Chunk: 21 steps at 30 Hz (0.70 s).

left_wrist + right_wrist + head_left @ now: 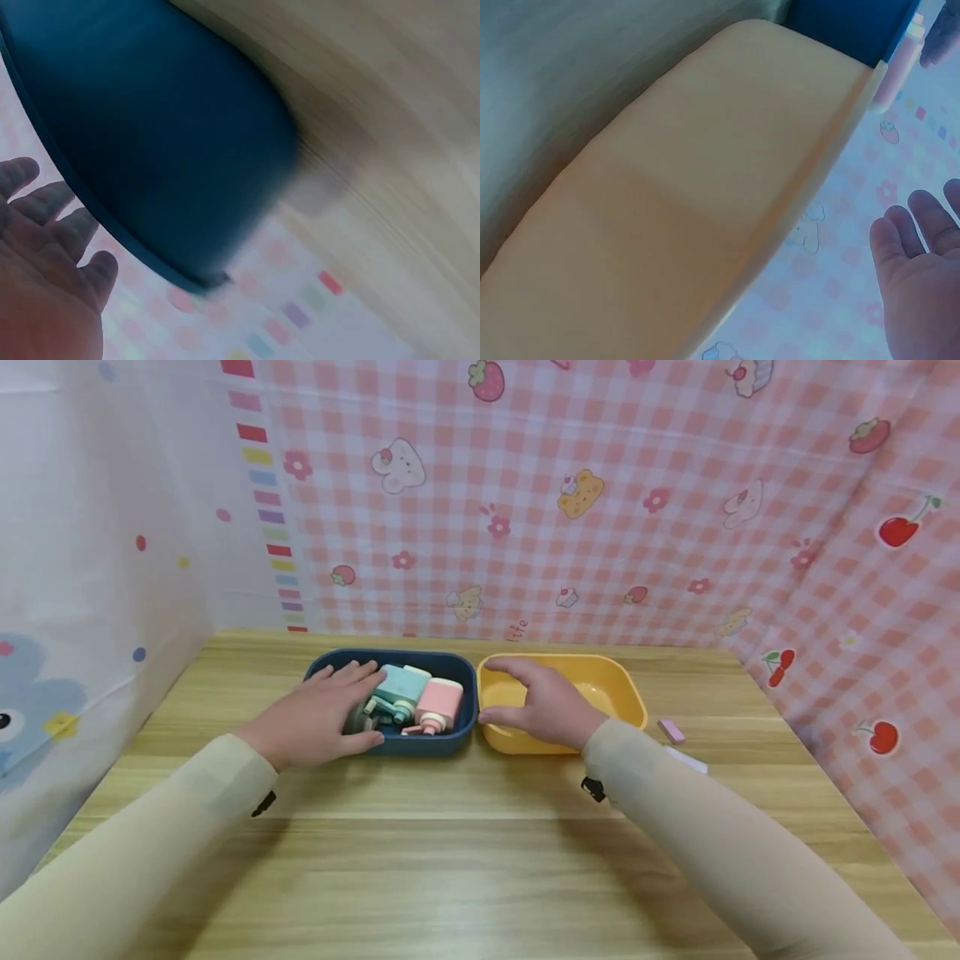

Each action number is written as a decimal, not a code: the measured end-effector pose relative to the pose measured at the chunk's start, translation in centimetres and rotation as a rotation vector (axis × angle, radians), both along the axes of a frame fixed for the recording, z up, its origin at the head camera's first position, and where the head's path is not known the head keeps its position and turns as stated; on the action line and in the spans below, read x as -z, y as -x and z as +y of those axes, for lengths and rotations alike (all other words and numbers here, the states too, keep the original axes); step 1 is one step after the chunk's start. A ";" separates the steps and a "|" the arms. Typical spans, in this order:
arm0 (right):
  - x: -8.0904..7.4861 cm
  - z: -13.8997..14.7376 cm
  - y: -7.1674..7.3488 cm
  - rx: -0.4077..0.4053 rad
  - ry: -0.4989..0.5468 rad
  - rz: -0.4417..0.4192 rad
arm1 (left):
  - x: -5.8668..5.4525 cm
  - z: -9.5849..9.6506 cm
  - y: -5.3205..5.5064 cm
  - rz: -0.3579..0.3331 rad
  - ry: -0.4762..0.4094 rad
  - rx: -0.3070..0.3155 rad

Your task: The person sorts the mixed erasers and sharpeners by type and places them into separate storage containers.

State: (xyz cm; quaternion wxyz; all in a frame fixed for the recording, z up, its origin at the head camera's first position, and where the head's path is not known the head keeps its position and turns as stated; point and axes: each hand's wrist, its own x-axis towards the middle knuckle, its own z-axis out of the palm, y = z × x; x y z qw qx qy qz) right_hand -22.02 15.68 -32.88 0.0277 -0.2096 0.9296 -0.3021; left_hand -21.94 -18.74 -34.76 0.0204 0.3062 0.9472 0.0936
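Note:
My left hand (318, 714) is over the left end of a dark blue bin (431, 746), fingers extended and thumb spread toward the front rim. Inside lie a teal pump bottle (405, 683) and a pink pump bottle (441, 698), nozzles toward me. A greyish, partly see-through thing near the left fingers is mostly covered by the hand. Over the left part of a yellow bin (618, 689) is my right hand (551, 706), its thumb and fingers apart with nothing between them. In the right wrist view, its fingers (889, 251) appear beyond the yellow bin's rim.
The two bins stand side by side toward the back of the wooden table (420, 860). Right of the yellow bin lie a small pink block (672, 731) and a whitish strip (687, 760). A checked cloth (465, 510) hangs behind the table and along its sides.

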 end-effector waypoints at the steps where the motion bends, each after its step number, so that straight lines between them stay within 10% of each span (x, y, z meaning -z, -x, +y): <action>1: 0.0 0.3 -0.1 0.005 -0.004 0.003 | -0.1 0.6 -0.1 0.018 -0.001 0.021; 12: 0.6 4.6 -1.3 0.035 -0.051 0.053 | 0.1 6.0 -0.8 0.146 0.038 0.179; 21: 1.1 8.4 -2.2 0.065 -0.082 0.041 | 0.8 9.8 -0.9 0.115 0.096 0.241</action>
